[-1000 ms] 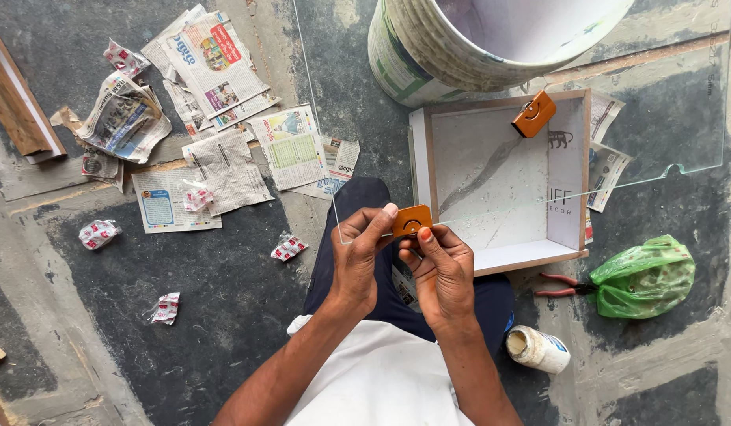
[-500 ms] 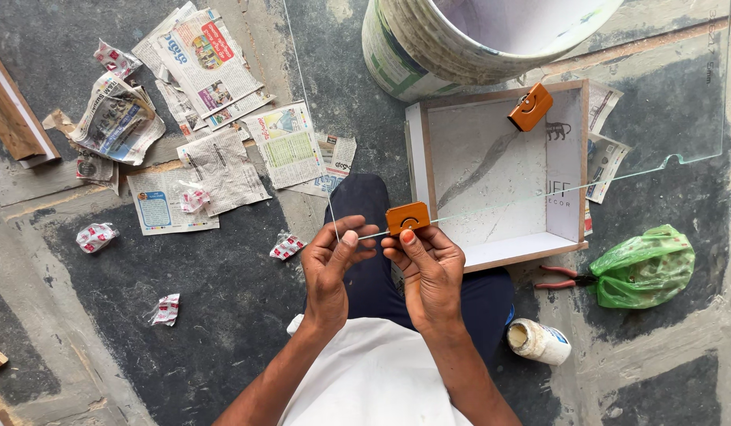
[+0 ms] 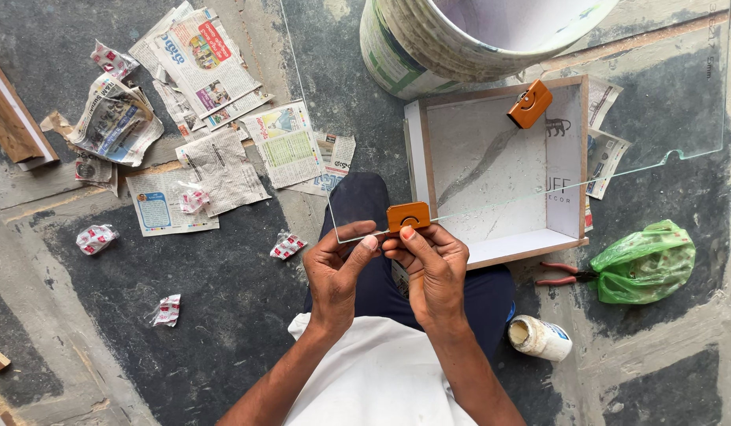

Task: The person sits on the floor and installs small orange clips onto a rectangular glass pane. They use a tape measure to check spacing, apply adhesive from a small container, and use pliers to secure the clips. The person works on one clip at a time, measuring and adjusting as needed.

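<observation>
Both hands meet at the near edge of a clear glass sheet (image 3: 539, 142). The glass lies flat over an open white box (image 3: 574, 158) and reaches far away from the person, up and to the right.

An orange clip (image 3: 408, 215) sits on the near edge of the glass, just above the fingertips. The right hand (image 3: 432, 264) is closest to it; its thumb touches the clip from below. The left hand (image 3: 338, 264) pinches the glass edge just beside the clip, on its left. Both grips are nearly closed, fingers tight together.

A second orange clip (image 3: 529, 103) sits on the far edge of the box, well apart from the hands.
</observation>
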